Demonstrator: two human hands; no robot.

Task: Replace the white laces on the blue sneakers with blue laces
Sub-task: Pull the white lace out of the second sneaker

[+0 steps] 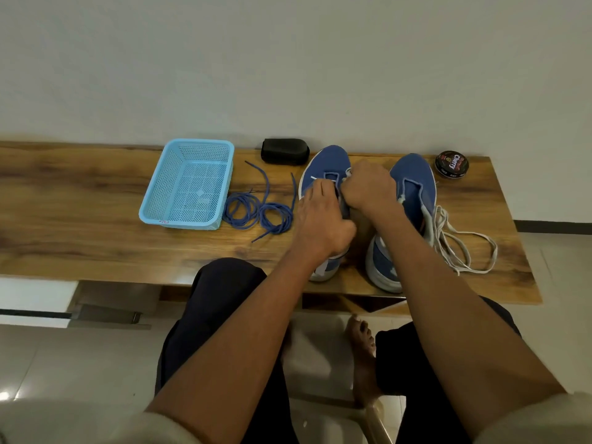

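Note:
Two blue sneakers stand toe-away on the wooden table (80,200). The left sneaker (331,160) still has white lace near its toe eyelets. My left hand (320,219) and my right hand (368,185) sit on its lacing area, fingers curled, apparently pinching the white lace; the fingertips are hidden. The right sneaker (413,181) has its white lace (461,245) loosened and trailing over the table to the right. Coiled blue laces (259,209) lie left of the sneakers.
A light blue mesh basket (189,184) stands left of the blue laces. A black pouch (284,151) lies at the back edge by the wall. A round shoe polish tin (451,164) sits at the back right. My knees are below the table's front edge.

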